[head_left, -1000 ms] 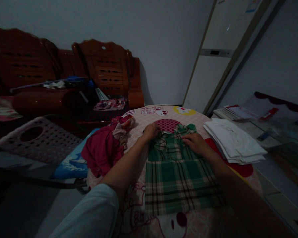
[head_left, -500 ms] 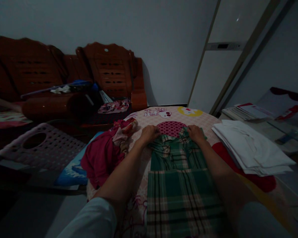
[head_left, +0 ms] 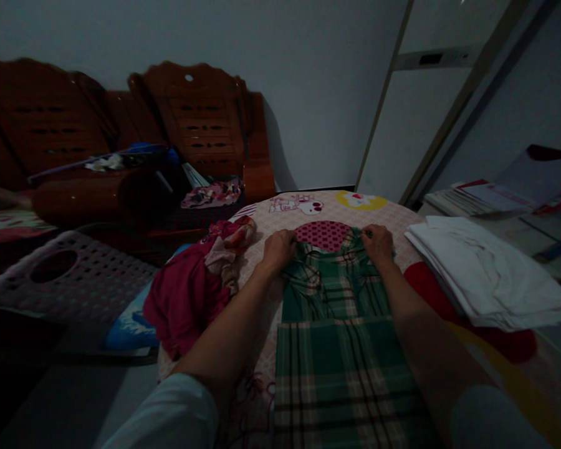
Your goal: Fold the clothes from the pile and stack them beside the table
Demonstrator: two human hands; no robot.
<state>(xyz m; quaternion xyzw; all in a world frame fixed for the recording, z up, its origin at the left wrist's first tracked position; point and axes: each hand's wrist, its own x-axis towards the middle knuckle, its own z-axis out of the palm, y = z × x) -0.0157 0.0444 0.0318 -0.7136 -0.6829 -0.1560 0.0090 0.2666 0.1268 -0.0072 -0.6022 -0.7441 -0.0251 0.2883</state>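
Note:
A green plaid garment (head_left: 341, 349) lies flat on a pink cartoon-print cloth (head_left: 308, 209) that covers the surface in front of me. My left hand (head_left: 278, 248) is closed on the garment's far left corner, near the collar. My right hand (head_left: 378, 243) is closed on its far right corner. Both arms stretch forward along the garment's two sides. The light is dim.
A heap of magenta and patterned clothes (head_left: 191, 287) lies to the left of the garment. A stack of folded white cloth (head_left: 477, 274) sits to the right, with papers (head_left: 477, 196) behind it. A perforated plastic basket (head_left: 70, 274) and a wooden sofa (head_left: 121, 143) stand at the left.
My right hand has moved from the middle of the garment out to its far right corner. My left hand has stayed at the far left corner. The view has shifted slightly.

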